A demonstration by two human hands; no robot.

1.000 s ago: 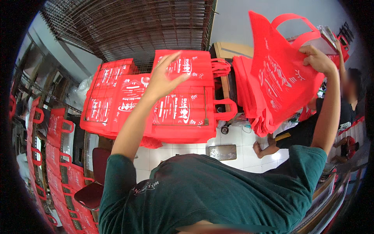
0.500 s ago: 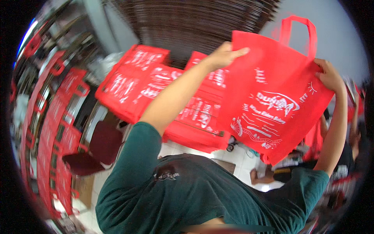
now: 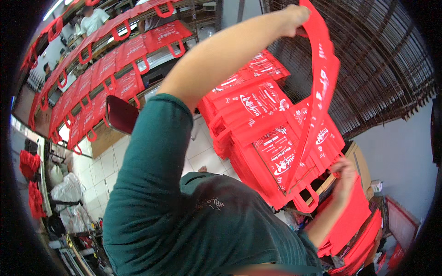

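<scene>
My left hand (image 3: pixel 296 20) is raised high at the top, its fingers closed on the edge of a red cloth tote bag (image 3: pixel 322 69) with white print. The bag hangs down in a narrow, slightly blurred strip over stacked red printed tote bags (image 3: pixel 251 103). Low on the right, my right hand (image 3: pixel 343 179) is beside the edge of the stack. Its fingers are smeared by motion, so any grip is unclear. Bag handles (image 3: pixel 306 198) stick out at the near end of the stack.
Rows of red bags (image 3: pixel 115 60) lie on long racks at the left. Beside them stands a dark red chair (image 3: pixel 120 115). Dark slatted racks (image 3: pixel 368 55) lean at the upper right. More red cloth (image 3: pixel 347 218) lies at the lower right. Other people are far left.
The view has turned. The bag, earlier spread broadside between both hands, is now seen nearly edge-on, held high by my left hand. My right hand is lower, by the stack.
</scene>
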